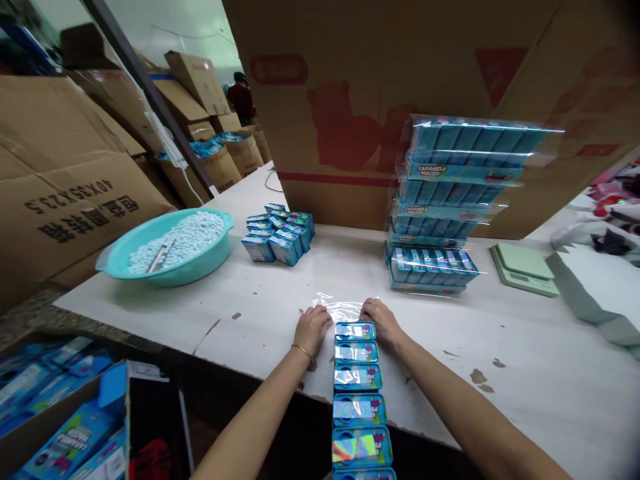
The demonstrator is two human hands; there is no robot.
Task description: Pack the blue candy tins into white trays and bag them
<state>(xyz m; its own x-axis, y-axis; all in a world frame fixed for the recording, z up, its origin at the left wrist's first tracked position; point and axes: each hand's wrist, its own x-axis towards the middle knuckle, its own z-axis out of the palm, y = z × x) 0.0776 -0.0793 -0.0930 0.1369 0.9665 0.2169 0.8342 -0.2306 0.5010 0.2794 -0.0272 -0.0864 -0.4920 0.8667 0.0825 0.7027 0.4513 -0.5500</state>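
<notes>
A row of small blue candy boxes [357,377], shiny labels facing up, runs from the bottom edge of the view to the table's front part. At its far end lies a clear plastic bag [344,308], glinting in the light. My left hand [314,327] has its fingers curled on the left side of the bag's edge. On the other side, my right hand [380,319] pinches the right edge of the bag, beside the farthest box. The fingertips of both hands are partly hidden.
A turquoise basin [200,257] of pale pellets stands left, near grouped blue boxes [283,243]. Wrapped display packs [435,217] are stacked against a large carton [340,67]. A green scale [523,267] sits right. An open carton with blue packaging [70,433] is at lower left.
</notes>
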